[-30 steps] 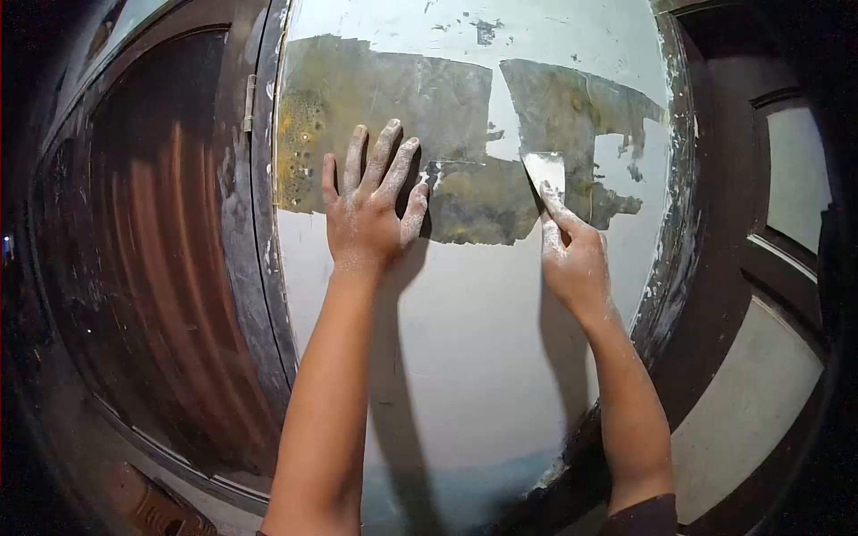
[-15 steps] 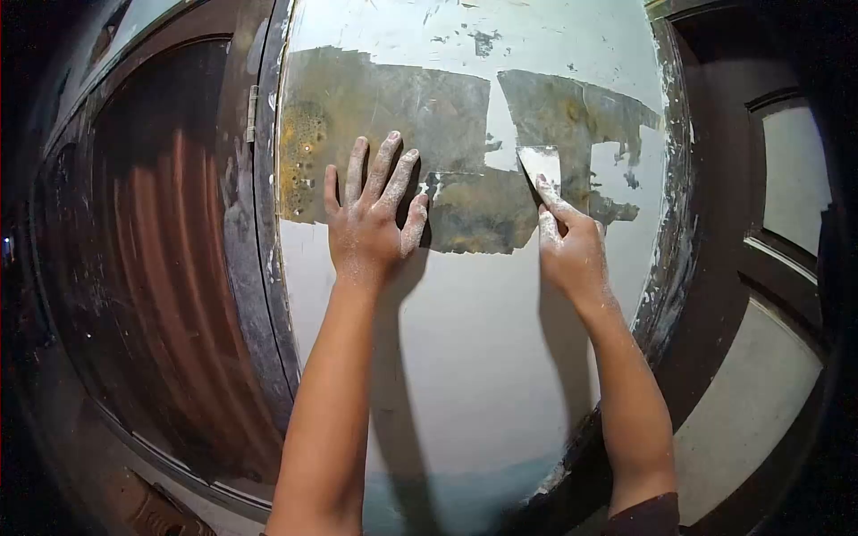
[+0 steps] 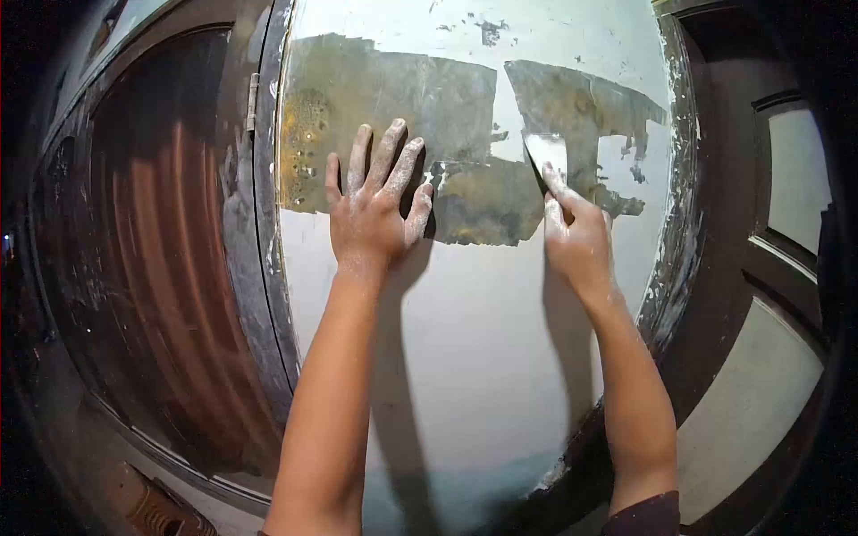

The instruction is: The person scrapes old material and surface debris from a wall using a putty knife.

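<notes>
My left hand (image 3: 375, 210) lies with its fingers spread against the wall (image 3: 474, 339), over the lower left of a scraped grey-brown patch (image 3: 402, 98). White dust coats its fingers. In my right hand (image 3: 579, 237) is a putty knife (image 3: 547, 154), its handle mostly hidden by the closed fingers. The blade points up and touches or nearly touches the wall, beside a narrow strip of white paint (image 3: 507, 116) that splits the bare patch. Ragged flakes of paint edge the patch on the right.
A dark door with a reddish-brown panel (image 3: 170, 295) and a metal hinge (image 3: 253, 103) stands on the left. To the right is a dark frame with pale panels (image 3: 795, 179). A brown object (image 3: 161, 505) lies at the bottom left.
The wall's patch sits slightly higher in view and a little to the right. My right hand and the putty knife have shifted slightly right; my left hand stays spread on the wall.
</notes>
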The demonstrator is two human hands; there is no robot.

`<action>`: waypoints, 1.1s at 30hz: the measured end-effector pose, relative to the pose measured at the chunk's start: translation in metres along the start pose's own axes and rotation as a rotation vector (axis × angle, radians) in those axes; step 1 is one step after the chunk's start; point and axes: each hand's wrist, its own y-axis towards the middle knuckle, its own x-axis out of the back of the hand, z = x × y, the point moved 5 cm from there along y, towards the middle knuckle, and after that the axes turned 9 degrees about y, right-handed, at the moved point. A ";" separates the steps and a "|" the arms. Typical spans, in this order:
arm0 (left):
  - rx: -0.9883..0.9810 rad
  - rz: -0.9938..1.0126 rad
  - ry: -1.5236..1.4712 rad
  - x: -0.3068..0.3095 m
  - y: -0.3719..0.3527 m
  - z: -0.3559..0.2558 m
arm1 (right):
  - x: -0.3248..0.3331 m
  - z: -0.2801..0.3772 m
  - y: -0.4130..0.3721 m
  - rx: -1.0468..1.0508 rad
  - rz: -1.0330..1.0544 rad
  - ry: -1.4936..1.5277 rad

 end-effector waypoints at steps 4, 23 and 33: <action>-0.001 0.000 -0.012 0.000 0.000 -0.001 | -0.003 0.000 0.009 0.021 0.005 -0.014; 0.005 0.000 0.006 0.000 -0.001 -0.001 | 0.000 0.009 0.014 -0.064 0.042 0.015; -0.002 0.000 -0.016 0.002 -0.001 0.000 | -0.003 0.019 0.014 -0.089 0.040 -0.077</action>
